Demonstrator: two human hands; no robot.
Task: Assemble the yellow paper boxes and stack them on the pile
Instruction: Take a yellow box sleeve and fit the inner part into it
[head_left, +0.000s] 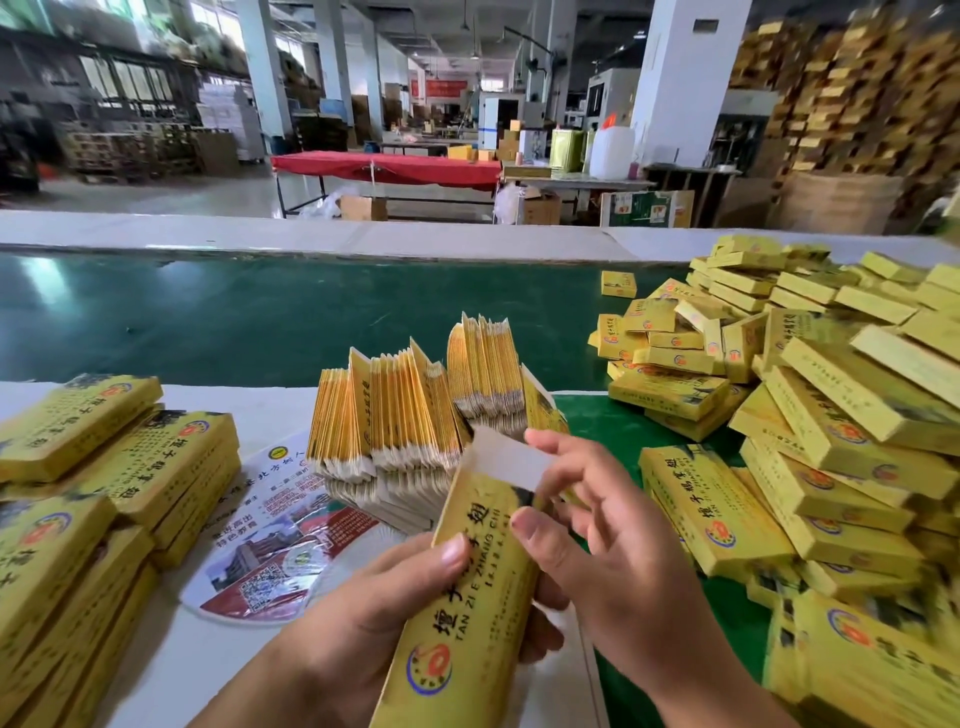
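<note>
I hold one long yellow paper box upright in front of me, its white end flap standing open at the top. My left hand grips the box body from the left, thumb on its printed face. My right hand pinches the top end by the flap, thumb on the front and fingers behind. A large pile of assembled yellow boxes spreads over the right side. Bundles of flat unfolded box blanks stand on edge just beyond my hands.
More yellow boxes are stacked at the left. A round printed fan lies on the white table surface. A green conveyor belt runs across behind the blanks. Farther back is a factory floor with a red-covered table.
</note>
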